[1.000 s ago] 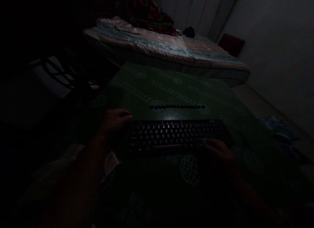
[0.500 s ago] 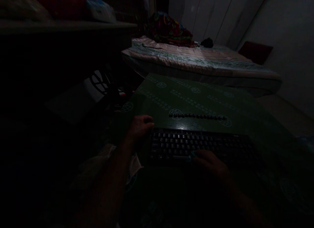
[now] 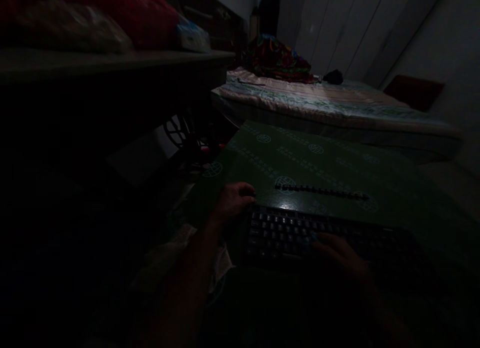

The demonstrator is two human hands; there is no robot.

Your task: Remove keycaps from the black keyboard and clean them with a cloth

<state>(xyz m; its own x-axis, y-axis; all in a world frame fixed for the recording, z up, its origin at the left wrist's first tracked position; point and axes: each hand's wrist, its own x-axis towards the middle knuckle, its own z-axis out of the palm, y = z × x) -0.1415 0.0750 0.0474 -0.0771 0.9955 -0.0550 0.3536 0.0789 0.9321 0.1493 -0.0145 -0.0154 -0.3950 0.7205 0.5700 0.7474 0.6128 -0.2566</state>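
Observation:
A black keyboard (image 3: 277, 233) lies on the green table top. At its upper left corner is my left hand (image 3: 234, 200), fingers loosely bent and thumb apart from them, with nothing visible in it. Over the middle keys, my right hand (image 3: 341, 250) is closed on a small blue thing (image 3: 309, 239); dim light hides its kind. Behind the keyboard, several small black keycaps (image 3: 322, 190) lie in a long row. A pale crumpled cloth (image 3: 223, 263) is partly covered by my left forearm.
The green table (image 3: 300, 160) has printed globe logos. Beyond it stands a bed (image 3: 318, 98) with a dark patterned blanket (image 3: 279, 60). To the left is a higher table (image 3: 150, 63) bearing bags, with a spoked metal wheel (image 3: 176, 133) beneath. The room is very dark.
The view has shifted, so everything sits further right and lower. My right hand with the blue thing has moved up from near the space bar to the keys above. My left hand stays at the corner.

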